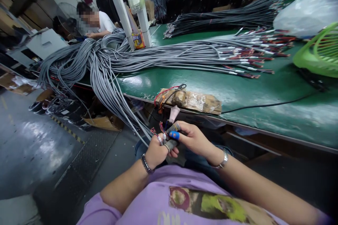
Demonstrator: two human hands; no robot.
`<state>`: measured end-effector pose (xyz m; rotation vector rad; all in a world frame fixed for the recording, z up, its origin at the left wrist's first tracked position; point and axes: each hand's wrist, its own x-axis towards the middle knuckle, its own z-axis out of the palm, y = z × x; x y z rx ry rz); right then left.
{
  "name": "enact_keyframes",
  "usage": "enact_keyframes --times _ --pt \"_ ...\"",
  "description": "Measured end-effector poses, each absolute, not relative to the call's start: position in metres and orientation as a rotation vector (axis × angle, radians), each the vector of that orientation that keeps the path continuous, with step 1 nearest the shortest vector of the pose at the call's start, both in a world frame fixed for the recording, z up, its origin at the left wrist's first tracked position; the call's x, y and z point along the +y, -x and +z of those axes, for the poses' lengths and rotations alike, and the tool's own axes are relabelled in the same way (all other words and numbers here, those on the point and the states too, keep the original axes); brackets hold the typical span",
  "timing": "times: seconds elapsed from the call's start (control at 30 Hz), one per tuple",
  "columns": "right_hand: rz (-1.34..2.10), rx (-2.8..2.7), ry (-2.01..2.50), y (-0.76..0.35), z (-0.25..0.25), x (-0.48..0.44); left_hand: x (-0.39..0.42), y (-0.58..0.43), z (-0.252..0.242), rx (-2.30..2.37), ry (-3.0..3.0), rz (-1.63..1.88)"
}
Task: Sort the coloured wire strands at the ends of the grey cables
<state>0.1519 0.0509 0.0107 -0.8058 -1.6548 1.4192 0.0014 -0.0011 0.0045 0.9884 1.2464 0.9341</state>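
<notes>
the grey cable end (161, 135), with its thin red and dark inner wires spread out, is held just below the edge of the table (264, 95), in front of the person's lap, between both hands. the left hand (155, 153) is closed around the cable, the fingers together on the grey jacket just behind the stripped part. the right hand (194, 140) pinches at the wire tips, its fingers (174, 135) clamped there, and some of them wear grey and blue finger covers. i judge the cable as light and flexible, with a smooth jacket that may slip a little; the thin inner wires look soft and easy to bend or damage, so the better place to hold is the jacket near the end, not the small wires. the cable runs down and left into a big bundle of grey cables (105, 66) that hangs over the table edge. a taped wooden block (195, 101) with a red wire lies at the edge. regarding writing, the yellow box (138, 40) beside the white post has printing, but i cannot read it, and the print on the purple shirt (185, 200) is also not readable.
</notes>
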Motion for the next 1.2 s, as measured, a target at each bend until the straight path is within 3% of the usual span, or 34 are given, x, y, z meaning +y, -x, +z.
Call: enact_keyframes --times 0.3,0.5,0.8,1.2 --pt "1.802 -1.222 0.808 -0.151 0.002 0.044 -0.001 -0.003 0.004 1.21 -0.832 1.192" --pt "1.772 -1.312 0.758 -0.138 0.012 0.043 -0.002 0.0 -0.006 1.184 -0.928 1.099" --pt "1.637 -1.298 0.962 -0.142 -0.001 0.054 0.002 -0.001 -0.002 1.187 -0.752 1.261" --pt "1.768 -1.254 0.877 -0.145 -0.001 0.053 0.005 0.001 0.003 1.191 -0.682 1.287"
